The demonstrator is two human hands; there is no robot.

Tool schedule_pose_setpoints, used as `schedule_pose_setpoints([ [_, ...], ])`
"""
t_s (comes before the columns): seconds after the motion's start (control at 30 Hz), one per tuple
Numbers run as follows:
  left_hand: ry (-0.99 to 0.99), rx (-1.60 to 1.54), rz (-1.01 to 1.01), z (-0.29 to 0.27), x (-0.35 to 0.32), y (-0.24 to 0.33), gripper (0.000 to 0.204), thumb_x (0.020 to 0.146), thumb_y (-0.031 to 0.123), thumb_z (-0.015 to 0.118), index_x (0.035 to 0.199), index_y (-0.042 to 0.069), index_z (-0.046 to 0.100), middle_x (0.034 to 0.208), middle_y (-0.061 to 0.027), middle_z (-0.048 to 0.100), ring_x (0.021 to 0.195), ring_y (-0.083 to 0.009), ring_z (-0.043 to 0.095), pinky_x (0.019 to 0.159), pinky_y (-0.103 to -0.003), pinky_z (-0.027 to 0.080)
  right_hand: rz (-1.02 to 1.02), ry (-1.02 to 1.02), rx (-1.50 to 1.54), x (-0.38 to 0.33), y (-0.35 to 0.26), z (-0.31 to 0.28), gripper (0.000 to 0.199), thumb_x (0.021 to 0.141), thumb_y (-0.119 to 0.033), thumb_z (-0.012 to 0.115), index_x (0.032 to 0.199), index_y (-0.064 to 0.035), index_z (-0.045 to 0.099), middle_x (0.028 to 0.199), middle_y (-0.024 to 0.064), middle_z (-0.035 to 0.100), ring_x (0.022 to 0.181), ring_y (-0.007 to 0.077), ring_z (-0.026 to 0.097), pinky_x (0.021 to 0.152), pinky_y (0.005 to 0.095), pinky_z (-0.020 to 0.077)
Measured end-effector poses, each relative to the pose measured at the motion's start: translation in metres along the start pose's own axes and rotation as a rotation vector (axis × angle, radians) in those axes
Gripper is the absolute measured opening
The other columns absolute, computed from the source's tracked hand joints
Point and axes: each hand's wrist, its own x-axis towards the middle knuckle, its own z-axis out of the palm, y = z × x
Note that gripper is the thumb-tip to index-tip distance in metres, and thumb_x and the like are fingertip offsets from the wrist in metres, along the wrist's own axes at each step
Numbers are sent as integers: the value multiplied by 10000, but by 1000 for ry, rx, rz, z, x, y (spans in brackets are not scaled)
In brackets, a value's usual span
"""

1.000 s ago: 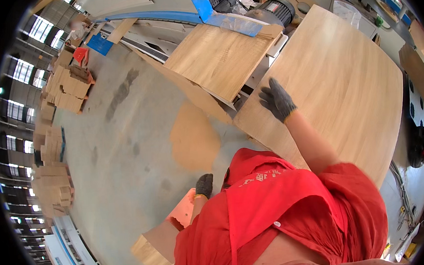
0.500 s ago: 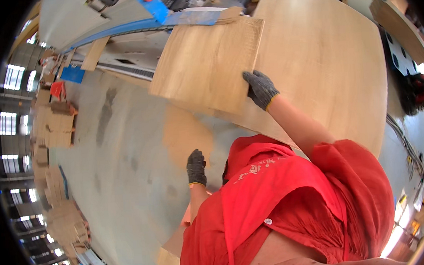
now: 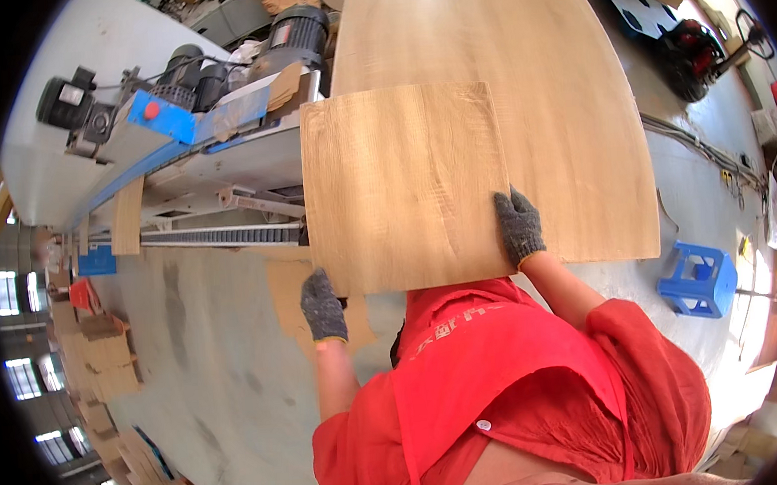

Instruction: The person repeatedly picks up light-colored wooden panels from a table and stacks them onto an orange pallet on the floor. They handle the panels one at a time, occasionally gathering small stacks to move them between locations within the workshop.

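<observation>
A smaller wood-grain board [image 3: 403,188] lies over a large wood-grain panel [image 3: 569,142], its near edge close to my red apron. My right hand [image 3: 521,225], in a dark grey knitted glove, grips the smaller board's right edge near the front corner, fingertips on the top face. My left hand [image 3: 323,307], gloved alike, is closed at the board's near left corner. The undersides of both grips are hidden.
Left of the boards stands a machine with motors [image 3: 292,39], a blue control box [image 3: 160,117] and a ribbed rail [image 3: 228,237]. A blue stool [image 3: 699,279] and a pallet jack [image 3: 688,55] are at right. Stacked cardboard [image 3: 106,357] lines the far left.
The smaller board has turned square to me and come nearer. My left hand has risen from beside my body to its corner; my right hand stays on its right edge. The view has shifted right.
</observation>
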Motion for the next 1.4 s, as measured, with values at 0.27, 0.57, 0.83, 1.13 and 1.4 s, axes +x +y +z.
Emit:
schedule_pose_setpoints([
  [0.27,-98,-9,51,39,-25,-40,409,948,455,481,949,52,556,767,-46,560,574,-150,547,461,-277,457,-84,240,-74,-15,6,-57,475,910,-310,568,1270,-3,525,1166,194,622,1086,228,599,901,331,458],
  [0.57,-128,-3,53,61,-19,-35,402,943,493,446,859,110,536,608,-21,502,462,-133,470,403,-266,351,-174,320,-138,-15,0,-79,465,893,-247,566,1292,-18,505,1133,240,608,1078,306,606,875,359,477],
  [0.83,-270,-49,52,62,1,-43,382,959,417,428,836,76,546,635,-51,552,489,-143,526,426,-276,413,-214,377,-100,-17,16,-80,448,889,-201,562,1289,-7,510,1144,224,618,1082,260,613,885,336,467],
  [1.13,-349,-7,-48,71,-1,-47,413,964,434,425,863,64,579,650,-55,576,496,-146,530,455,-280,422,-329,459,-180,-21,29,-95,429,906,-187,527,1284,16,510,1113,181,647,1005,180,613,855,316,474],
  [1.4,-263,-66,7,82,-32,-33,378,959,404,462,892,58,599,620,-52,566,497,-140,501,454,-278,389,-142,430,-11,-28,40,-103,441,939,-226,519,1289,41,497,1208,153,607,1087,176,564,926,313,439],
])
